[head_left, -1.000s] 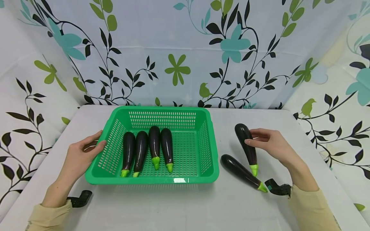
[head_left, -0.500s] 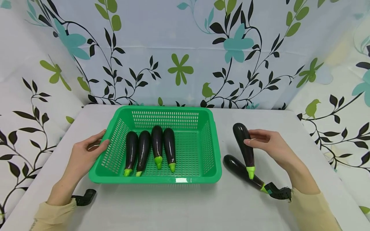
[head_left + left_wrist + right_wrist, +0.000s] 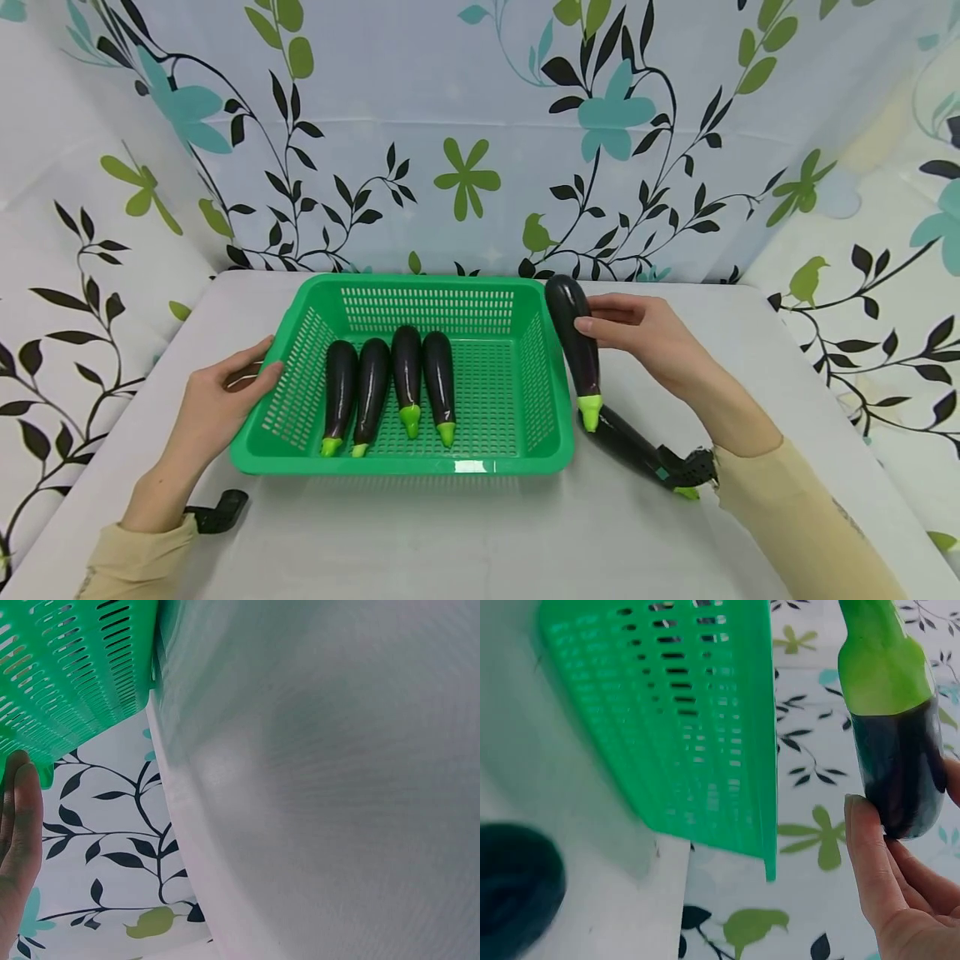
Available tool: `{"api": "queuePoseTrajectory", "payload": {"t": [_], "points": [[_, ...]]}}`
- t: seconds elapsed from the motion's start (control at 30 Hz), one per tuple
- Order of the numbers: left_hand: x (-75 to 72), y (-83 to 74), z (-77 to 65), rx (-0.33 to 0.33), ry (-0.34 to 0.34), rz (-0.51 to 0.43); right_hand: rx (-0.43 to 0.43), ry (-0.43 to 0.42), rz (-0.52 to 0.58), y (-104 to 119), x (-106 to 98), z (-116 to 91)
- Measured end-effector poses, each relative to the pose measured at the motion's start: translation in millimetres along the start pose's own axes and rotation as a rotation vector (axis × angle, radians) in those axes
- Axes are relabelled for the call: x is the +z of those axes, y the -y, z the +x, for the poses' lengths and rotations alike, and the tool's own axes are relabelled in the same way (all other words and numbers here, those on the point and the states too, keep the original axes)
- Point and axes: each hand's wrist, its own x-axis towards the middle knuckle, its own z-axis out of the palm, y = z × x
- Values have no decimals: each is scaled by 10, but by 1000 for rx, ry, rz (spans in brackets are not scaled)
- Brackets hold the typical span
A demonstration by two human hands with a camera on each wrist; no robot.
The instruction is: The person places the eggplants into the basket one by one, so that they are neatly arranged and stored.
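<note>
My right hand (image 3: 641, 329) holds an eggplant (image 3: 573, 333) between thumb and fingers, above the table at the basket's right edge. Its bright green stem end (image 3: 889, 671) shows in the right wrist view. My left hand (image 3: 225, 400) touches the left rim of a green plastic basket (image 3: 495, 464); its straight fingers (image 3: 28, 806) lie against the outside in the left wrist view. Several dark eggplants (image 3: 407, 371) lie side by side in the basket's left half. Another eggplant (image 3: 626, 442) lies on the table to the right, partly hidden by the right wrist camera.
A white-covered table (image 3: 412, 542) carries everything. Printed cloth (image 3: 337, 100) with leaves and flowers hangs behind and at both sides. Black cameras sit at the left wrist (image 3: 217, 512) and the right wrist (image 3: 693, 469).
My right hand has lifted the eggplant off the table and moved it left and away from me, up to the basket's right rim. The left hand stays at the basket.
</note>
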Motion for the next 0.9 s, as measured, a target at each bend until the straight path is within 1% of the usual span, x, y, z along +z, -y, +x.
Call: {"api": "queuePoseTrajectory", "payload": {"t": [0.13,0.23,0.4,0.6,0.73,0.9], "points": [[-2,-6,-7,-4,-1,0,-23,34,48,116,167,173],[1,-10,-7,-2,3,-16,-2,54,74,194,276,283],[1,2,4,1,7,-9,25,83,86,378,442,435],[-11,21,30,3,7,0,2,97,95,591,630,644],[0,19,15,6,12,5,17,89,97,641,767,770],[8,26,12,2,18,3,47,96,131,612,984,896]]}}
